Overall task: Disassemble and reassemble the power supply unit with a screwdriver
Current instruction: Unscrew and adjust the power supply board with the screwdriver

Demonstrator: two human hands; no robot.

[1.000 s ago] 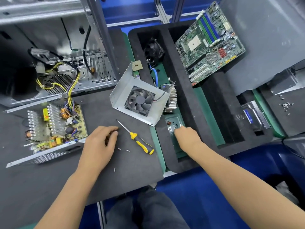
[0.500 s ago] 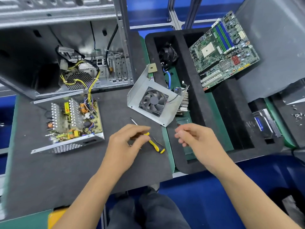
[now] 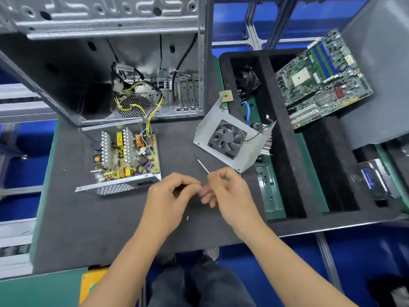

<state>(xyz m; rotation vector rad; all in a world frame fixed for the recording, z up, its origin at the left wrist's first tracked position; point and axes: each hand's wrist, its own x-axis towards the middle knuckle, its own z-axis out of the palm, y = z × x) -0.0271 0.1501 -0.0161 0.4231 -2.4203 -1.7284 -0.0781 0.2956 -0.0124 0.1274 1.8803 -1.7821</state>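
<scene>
A dark grey mat [image 3: 88, 229] is covering the workbench, its green edging [image 3: 47, 173] showing along the left side. Blue panels [image 3: 232, 18] crossed by grey metal framing [image 3: 254, 29] are running behind the bench, and blue flooring [image 3: 298, 251] is showing beneath its front edge. A black foam tray [image 3: 276, 222] with long compartments is sitting to the right, beside a tilted grey sheet [image 3: 380, 63]. Even overhead light is falling across everything.

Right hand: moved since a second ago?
Yes. The right hand left the green tray and crossed left over the mat, meeting the left hand at the screwdriver.
</scene>
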